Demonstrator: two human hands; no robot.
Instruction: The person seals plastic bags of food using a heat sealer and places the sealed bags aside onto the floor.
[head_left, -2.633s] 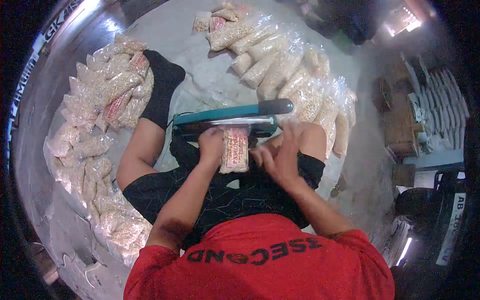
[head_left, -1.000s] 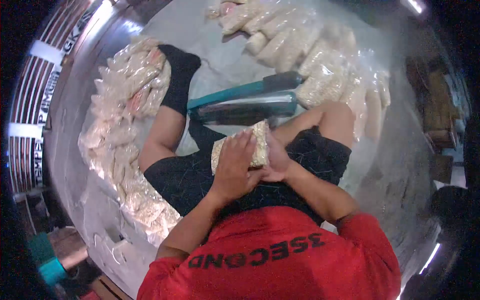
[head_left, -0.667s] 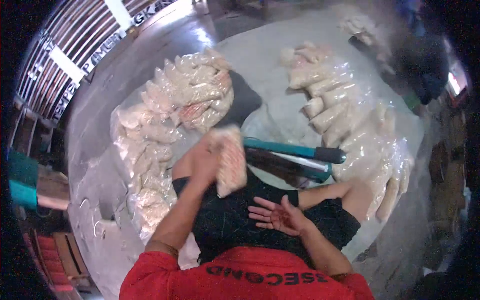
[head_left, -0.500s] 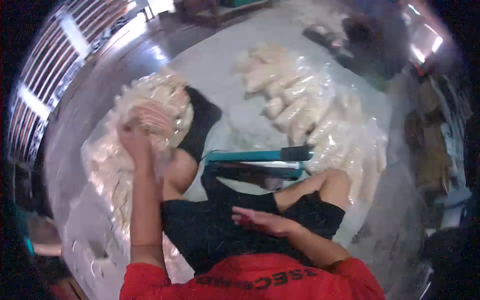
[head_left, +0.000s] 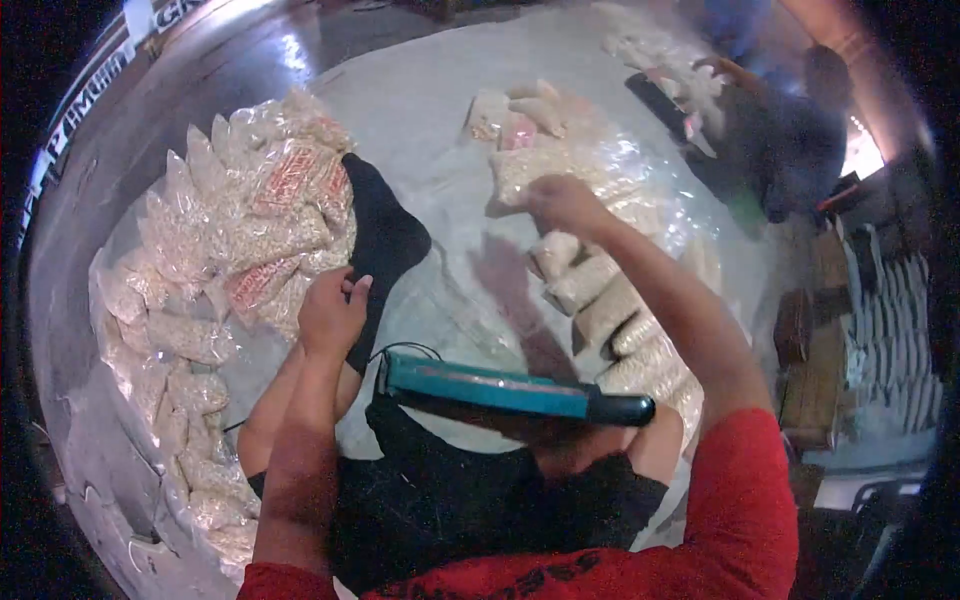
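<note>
My left hand (head_left: 333, 315) is empty above the black sock, beside the left pile of filled clear bags (head_left: 275, 235); its fingers are loosely curled, with thumb and forefinger apart. A red-printed bag (head_left: 287, 180) lies on top of that pile. My right hand (head_left: 568, 207) reaches to the right-hand row and is closed on the near edge of a filled bag (head_left: 535, 165); its fingertips are partly hidden. Between my legs lies a teal sealer (head_left: 485, 388) with a black handle end, its arm down along its base.
More filled bags (head_left: 610, 300) run down the right side of the pale sheet (head_left: 440, 95). Another person (head_left: 790, 150) is at the upper right, near a black device (head_left: 657, 98) and further bags. Stacked material (head_left: 890, 330) and brown boxes (head_left: 810, 380) stand at the right.
The red-printed bag has left my left hand for the left pile, and that hand has drawn back toward the sock. My right hand has gone from my lap to the right-hand bags.
</note>
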